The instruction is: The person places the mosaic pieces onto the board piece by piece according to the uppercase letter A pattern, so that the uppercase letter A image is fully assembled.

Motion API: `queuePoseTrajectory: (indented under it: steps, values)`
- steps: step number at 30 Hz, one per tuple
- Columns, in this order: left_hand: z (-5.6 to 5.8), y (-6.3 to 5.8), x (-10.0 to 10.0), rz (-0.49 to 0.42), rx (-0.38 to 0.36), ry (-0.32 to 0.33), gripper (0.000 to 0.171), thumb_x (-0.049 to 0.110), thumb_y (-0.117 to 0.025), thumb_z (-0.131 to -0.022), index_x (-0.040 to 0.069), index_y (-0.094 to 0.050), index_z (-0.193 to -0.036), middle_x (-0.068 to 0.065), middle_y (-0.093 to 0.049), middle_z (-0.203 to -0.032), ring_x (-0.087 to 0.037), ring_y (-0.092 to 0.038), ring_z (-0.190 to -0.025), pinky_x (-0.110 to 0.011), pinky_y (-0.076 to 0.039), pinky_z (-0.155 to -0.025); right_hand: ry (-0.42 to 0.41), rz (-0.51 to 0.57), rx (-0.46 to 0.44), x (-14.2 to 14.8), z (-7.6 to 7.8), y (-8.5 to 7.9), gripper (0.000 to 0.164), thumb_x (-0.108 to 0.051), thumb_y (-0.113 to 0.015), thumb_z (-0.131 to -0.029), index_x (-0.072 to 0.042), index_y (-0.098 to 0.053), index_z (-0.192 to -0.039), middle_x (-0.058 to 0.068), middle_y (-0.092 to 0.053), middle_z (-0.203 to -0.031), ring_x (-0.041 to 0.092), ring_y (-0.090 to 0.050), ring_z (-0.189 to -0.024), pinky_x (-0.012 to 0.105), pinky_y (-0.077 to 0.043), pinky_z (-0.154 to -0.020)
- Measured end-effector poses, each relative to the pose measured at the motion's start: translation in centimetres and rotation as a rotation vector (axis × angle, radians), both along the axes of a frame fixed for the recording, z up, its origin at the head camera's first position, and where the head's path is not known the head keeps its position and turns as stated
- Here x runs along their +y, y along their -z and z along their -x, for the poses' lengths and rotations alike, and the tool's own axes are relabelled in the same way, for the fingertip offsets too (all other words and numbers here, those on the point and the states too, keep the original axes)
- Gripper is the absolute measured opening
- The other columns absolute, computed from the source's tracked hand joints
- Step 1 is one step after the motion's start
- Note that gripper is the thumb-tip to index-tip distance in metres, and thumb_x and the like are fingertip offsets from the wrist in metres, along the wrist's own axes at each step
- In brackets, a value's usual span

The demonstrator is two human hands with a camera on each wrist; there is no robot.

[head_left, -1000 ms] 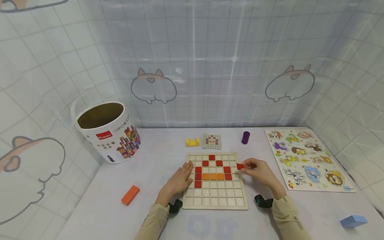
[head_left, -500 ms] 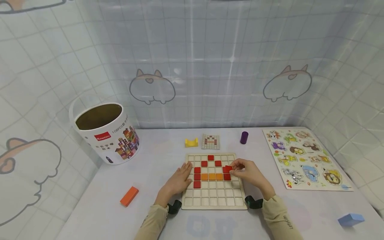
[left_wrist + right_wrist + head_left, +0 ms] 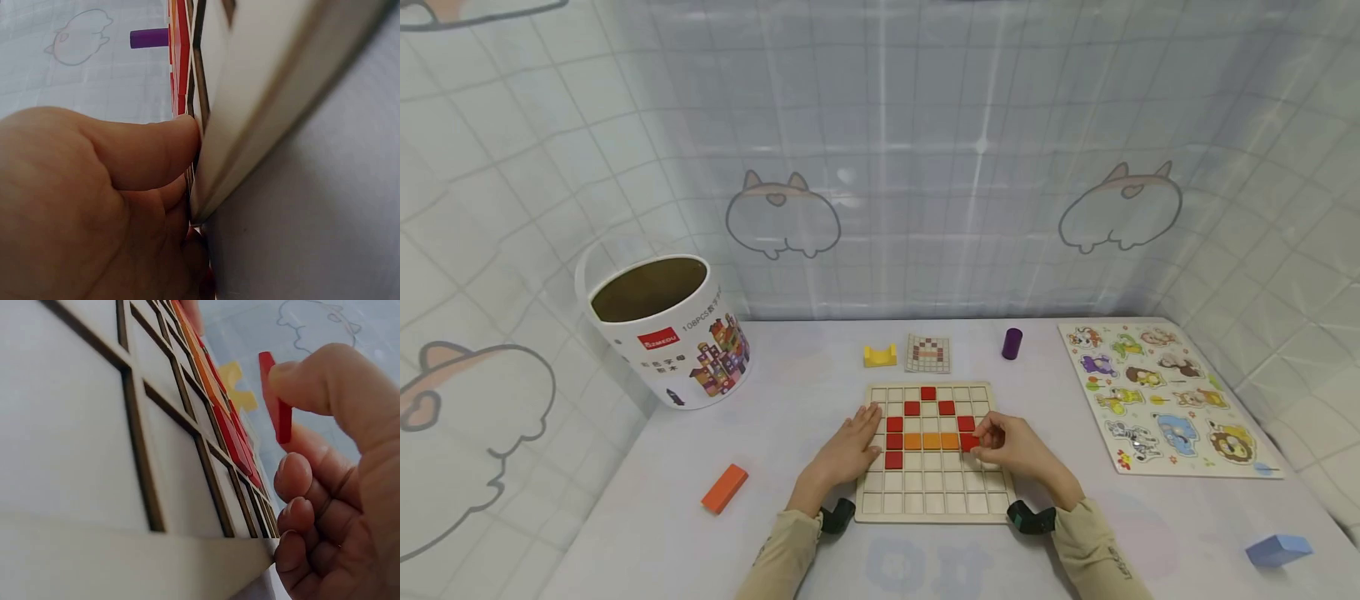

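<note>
A wooden grid board (image 3: pixel 936 505) lies in front of me, with red tiles (image 3: pixel 912 408) in an arch shape and a row of orange tiles (image 3: pixel 931 441) across it. My left hand (image 3: pixel 844 454) rests along the board's left edge, fingers extended; in the left wrist view its thumb (image 3: pixel 156 150) touches the frame. Between thumb and finger, my right hand (image 3: pixel 1017 446) pinches a red square tile (image 3: pixel 275 397). That tile is tilted above the board's right side, apart from the surface in the right wrist view. The remaining right fingers are curled.
Behind the board lie a printed pattern card (image 3: pixel 928 354), a yellow notched block (image 3: pixel 880 356) and a purple cylinder (image 3: pixel 1012 343). An animal puzzle board (image 3: pixel 1168 400) is at right, near a blue block (image 3: pixel 1279 551). At left are a white bucket (image 3: pixel 670 350) and an orange block (image 3: pixel 725 489).
The right hand has brought the pinched red tile leftward from beyond the board's right edge, then slightly toward me over its right columns. The left hand stays in place.
</note>
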State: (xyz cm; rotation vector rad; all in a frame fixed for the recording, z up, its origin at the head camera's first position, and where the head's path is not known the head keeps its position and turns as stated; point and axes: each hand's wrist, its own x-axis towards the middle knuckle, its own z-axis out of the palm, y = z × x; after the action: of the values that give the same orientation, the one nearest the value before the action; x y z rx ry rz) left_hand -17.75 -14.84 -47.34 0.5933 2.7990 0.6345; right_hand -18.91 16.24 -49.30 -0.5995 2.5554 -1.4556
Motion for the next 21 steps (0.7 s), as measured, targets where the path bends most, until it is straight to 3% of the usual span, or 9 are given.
queuePoseTrajectory:
  steps: [13,21]
  values:
    - [0.17,0.16,0.1,0.015,0.003,-0.001,0.061,0.017,-0.048,-0.1,-0.002,-0.023,-0.152,-0.017,-0.019,-0.161,-0.034,-0.015,-0.151,-0.052,-0.018,-0.122,-0.124,-0.097,0.09,0.39,0.0,0.43,0.02,-0.004,-0.077,-0.071,-0.012,-0.063,-0.083,-0.005,-0.053,-0.072,0.001,-0.047,-0.066,0.017,-0.044,-0.06]
    - [0.18,0.25,0.09,0.008,0.011,-0.002,0.06,0.016,-0.048,-0.1,-0.003,-0.024,-0.152,-0.018,-0.02,-0.161,-0.035,-0.016,-0.15,-0.052,-0.018,-0.122,-0.135,-0.104,0.08,0.35,-0.08,0.29,0.022,-0.006,-0.078,-0.071,-0.012,-0.062,-0.084,-0.005,-0.052,-0.074,0.001,-0.047,-0.069,0.017,-0.044,-0.062]
